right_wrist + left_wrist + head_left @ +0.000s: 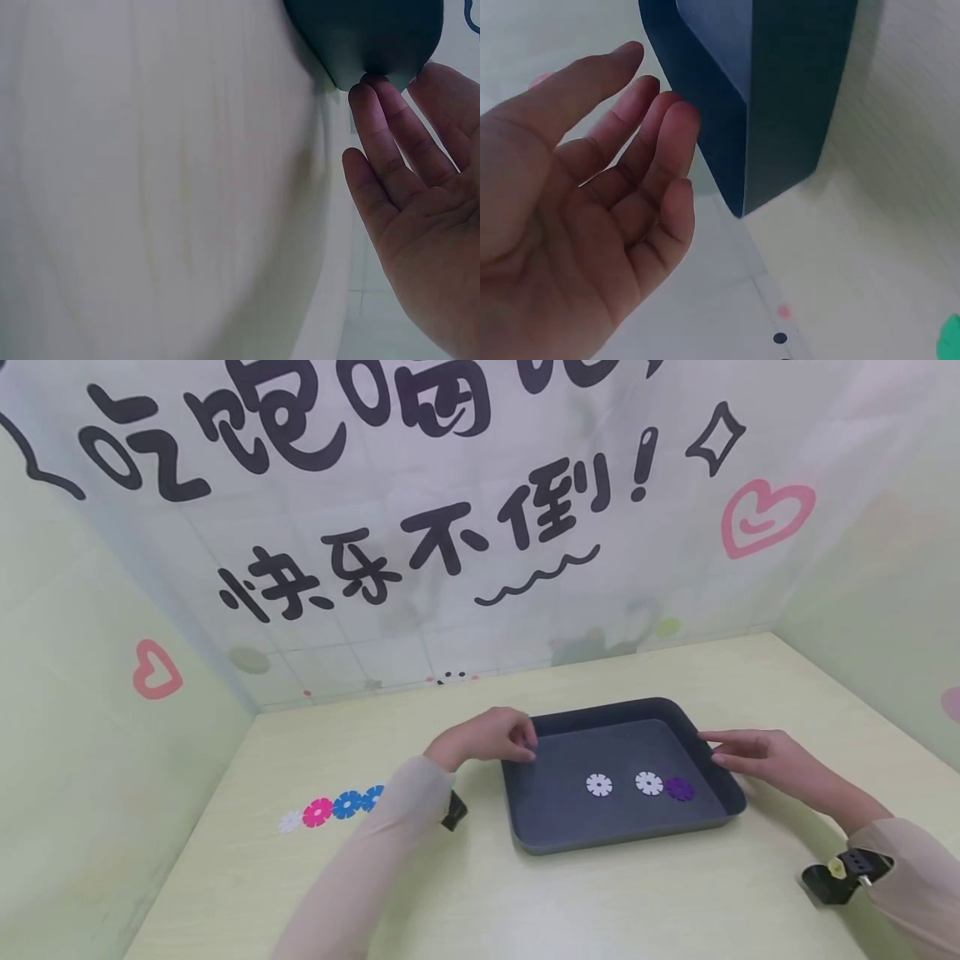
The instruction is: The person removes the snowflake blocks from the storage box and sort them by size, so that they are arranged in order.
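A dark grey rectangular tray point(555, 814) rests on the table. Inside it lie two white notched plastic discs point(599, 785) point(649, 783) and a purple notched disc point(680, 788), which sits beside the right-hand white one. My left hand point(498, 735) is at the tray's left rim, its fingers loosely bent and nothing held; the left wrist view shows the fingertips point(679, 124) close beside the rim, and contact is unclear. On the opposite side, my right hand point(772, 760) has fairly straight fingers. Its fingertips point(364, 97) touch the outside of the tray wall in the right wrist view.
Left of the tray, a row of notched discs lies on the table: white point(290, 821), pink point(317, 812) and blue point(347, 804), then another blue disc point(372, 797) partly behind my left sleeve. A printed cloth wall point(420, 635) borders the table's back.
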The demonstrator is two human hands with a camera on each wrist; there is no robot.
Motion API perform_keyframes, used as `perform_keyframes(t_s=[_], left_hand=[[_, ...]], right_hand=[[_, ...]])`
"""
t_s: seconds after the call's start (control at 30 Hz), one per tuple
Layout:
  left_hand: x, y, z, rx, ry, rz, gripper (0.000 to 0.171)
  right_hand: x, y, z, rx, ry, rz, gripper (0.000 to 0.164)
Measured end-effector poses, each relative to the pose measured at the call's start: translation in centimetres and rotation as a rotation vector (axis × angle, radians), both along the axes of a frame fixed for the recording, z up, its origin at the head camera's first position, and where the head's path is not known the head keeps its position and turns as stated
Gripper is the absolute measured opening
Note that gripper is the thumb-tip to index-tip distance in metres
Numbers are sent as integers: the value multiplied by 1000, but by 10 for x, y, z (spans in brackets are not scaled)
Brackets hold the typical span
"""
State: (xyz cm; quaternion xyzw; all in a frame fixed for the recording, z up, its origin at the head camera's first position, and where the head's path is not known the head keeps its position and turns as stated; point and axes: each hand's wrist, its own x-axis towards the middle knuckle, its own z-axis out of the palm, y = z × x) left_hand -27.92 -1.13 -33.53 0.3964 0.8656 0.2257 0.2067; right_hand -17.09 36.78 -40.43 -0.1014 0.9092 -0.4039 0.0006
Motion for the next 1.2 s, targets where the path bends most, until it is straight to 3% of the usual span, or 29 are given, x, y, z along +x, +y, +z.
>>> perform_keyframes(t_s=[0.2,0.4,0.53,0.67,0.9,1.2], left_hand=[[-1,32,-6,-120,-39,-39,15],[-3,56,-11,-139,-133,-60,22],[-5,70,-15,-142,-172,-51,24],[-4,82,-23,-160,-214,-2,23],[-2,97,-33,-204,-222,56,20],[0,103,-38,-198,-206,46,19]], right_hand=[[0,0,0,2,9,-1,43],[0,-1,1,1,3,-1,43],[0,-1,1,1,-5,-4,43],[0,-2,1,-1,3,0,43],[-1,-2,-1,0,15,2,43],[1,0,0,20,1,-20,44]])
